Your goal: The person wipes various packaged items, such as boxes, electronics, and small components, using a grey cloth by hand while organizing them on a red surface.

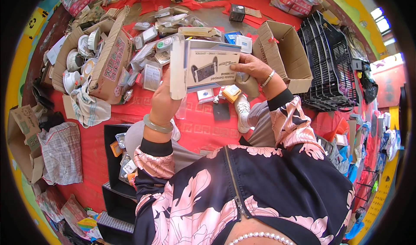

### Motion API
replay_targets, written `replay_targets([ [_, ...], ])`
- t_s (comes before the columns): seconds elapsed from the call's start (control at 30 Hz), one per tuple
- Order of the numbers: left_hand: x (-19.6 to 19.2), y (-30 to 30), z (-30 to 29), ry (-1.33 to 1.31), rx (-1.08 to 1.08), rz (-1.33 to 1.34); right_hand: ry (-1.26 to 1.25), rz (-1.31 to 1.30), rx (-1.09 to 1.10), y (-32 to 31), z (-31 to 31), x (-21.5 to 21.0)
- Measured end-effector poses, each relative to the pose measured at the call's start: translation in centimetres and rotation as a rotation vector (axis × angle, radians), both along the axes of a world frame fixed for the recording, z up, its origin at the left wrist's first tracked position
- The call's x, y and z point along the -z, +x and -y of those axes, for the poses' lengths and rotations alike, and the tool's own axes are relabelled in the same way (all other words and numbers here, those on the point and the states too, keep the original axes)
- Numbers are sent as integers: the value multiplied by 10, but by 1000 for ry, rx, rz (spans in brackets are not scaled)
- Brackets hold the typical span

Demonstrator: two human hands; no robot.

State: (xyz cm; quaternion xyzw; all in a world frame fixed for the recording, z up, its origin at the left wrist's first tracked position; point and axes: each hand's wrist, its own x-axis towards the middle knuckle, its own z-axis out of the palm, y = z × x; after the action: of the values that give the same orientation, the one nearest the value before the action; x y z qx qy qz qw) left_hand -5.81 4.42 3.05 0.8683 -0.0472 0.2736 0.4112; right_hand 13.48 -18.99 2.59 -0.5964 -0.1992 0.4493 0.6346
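Above the red mat [203,128], both hands grip a flat box [208,67], hiding its lower edge.

Red mat [203,123] below box [203,67] open betw. knees. Ahead blocked: packet pile [160,32]. L: carton [108,58]. R: carton [281,54], crates [329,63].

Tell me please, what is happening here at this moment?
A person seated over a red mat holds a flat white retail box up with both hands: the left hand grips its left end, and the right hand pinches its right edge with the fingers. Many small packaged items lie below it, with an open cardboard box and stacked black crates to the right.
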Motion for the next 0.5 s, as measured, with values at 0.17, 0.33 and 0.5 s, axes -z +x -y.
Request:
replay_targets([
  [0.17,-3,5,-9,-729,234,-278,41,72,-36,-15,-21,21],
  [0.33,-12,5,-15,-263,164,-368,-64,-53,-62,-39,-36,47],
  [0.5,-26,8,-6,-1203,278,-120,222,-233,111,-46,-47,44],
])
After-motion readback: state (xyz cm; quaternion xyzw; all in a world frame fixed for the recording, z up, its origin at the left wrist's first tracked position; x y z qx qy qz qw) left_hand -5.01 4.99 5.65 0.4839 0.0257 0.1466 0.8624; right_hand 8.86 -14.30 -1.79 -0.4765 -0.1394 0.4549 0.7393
